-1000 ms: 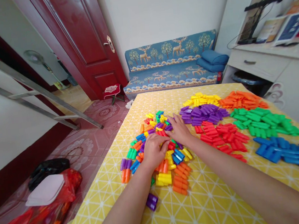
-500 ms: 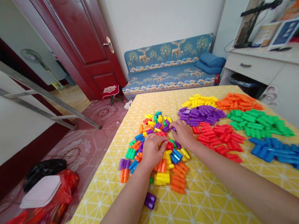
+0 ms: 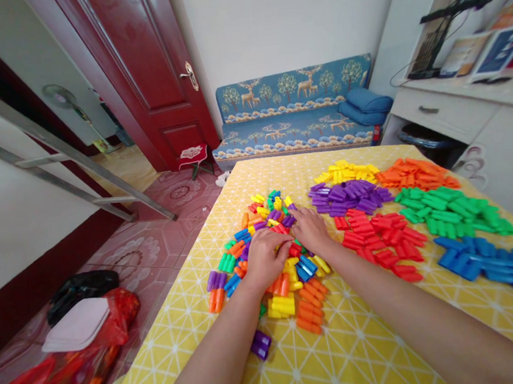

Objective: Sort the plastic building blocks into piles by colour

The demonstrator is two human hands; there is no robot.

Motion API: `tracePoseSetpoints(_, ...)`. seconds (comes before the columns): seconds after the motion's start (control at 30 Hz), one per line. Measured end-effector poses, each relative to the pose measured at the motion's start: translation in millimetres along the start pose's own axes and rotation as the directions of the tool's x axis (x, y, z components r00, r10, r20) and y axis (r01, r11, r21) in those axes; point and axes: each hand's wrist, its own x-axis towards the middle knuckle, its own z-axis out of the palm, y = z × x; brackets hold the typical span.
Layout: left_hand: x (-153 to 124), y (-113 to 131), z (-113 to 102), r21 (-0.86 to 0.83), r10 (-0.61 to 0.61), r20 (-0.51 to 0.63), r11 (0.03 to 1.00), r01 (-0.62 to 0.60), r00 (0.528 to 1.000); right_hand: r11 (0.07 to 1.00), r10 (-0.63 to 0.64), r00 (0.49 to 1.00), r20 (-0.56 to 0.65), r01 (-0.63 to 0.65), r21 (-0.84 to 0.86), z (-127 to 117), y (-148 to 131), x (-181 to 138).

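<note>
- Mixed pile (image 3: pixel 291 268): small glossy plastic blocks, jumbled on the left half of the yellow tablecloth (image 3: pixel 338 354), in red, orange, yellow, green, blue and purple.
- Shape: short rounded tubes joined side by side, so the tops look ribbed — some in pairs, others in longer rows.
- Near edge of the pile: a yellow block (image 3: pixel 281 305) and an orange block (image 3: pixel 309 316) lie flat, ridges showing clearly; a dark purple block (image 3: pixel 260 345) sits apart, nearest the wearer, its round ends looking hollow.
- Left hand (image 3: pixel 265 255): over the middle of the pile, fingers bent, thumb beside a red block (image 3: pixel 294 249); whether it grips anything I cannot tell.
- Right hand (image 3: pixel 309 229): at the pile's right edge, fingers curled down — their tips are too hidden to tell what they hold.
- Right side of the cloth: single-colour heaps, yellow (image 3: pixel 346 173), purple (image 3: pixel 349 197), red (image 3: pixel 383 237), orange (image 3: pixel 415 174), green (image 3: pixel 453 208) and blue (image 3: pixel 497 261).
</note>
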Motion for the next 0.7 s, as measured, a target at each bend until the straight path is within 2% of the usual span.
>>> tracePoseSetpoints(0.1, -0.8, 0.1, 0.1, -0.008, -0.005, -0.012, 1.0, 0.005, 1.0, 0.942, 0.038, 0.989, -0.14, 0.011, 0.335, -0.2, 4.6, -11.0)
tracePoseSetpoints(0.2, -2.0, 0.2, 1.1, -0.032, -0.013, -0.045, 0.999, 0.011, 0.999, 0.757, 0.155, 0.962, -0.224, 0.03, 0.653, -7.4, 2.7, -28.7)
tracePoseSetpoints(0.27, -2.8, 0.4, 2.0, -0.063, -0.037, -0.079, 0.998, 0.032, 0.996, 0.662, 0.216, 0.948, -0.233, 0.034, 0.749, -15.7, -2.9, -41.5)
tracePoseSetpoints(0.33, -3.4, 1.0, 2.5, -0.12, -0.086, -0.117, 0.99, 0.072, 0.989, 0.629, 0.244, 0.941, -0.236, 0.032, 0.777, -23.9, -10.2, -53.1)
tracePoseSetpoints(0.43, -4.1, 2.2, 1.4, -0.223, -0.134, -0.136, 0.969, 0.101, 0.982, 0.676, 0.2, 0.945, -0.258, 0.058, 0.735, -28.7, -19.3, -66.3)
tracePoseSetpoints(0.57, -3.8, 2.4, -2.1, -0.181, -0.079, -0.092, 0.982, 0.061, 0.993, 0.758, 0.029, 0.969, -0.244, 0.138, 0.638, -19.8, -24.2, -75.4)
tracePoseSetpoints(0.7, -3.1, 1.6, -3.3, -0.153, -0.038, -0.087, 0.988, 0.024, 0.996, 0.705, -0.033, 0.989, -0.144, 0.125, 0.698, -12.5, -23.8, -76.2)
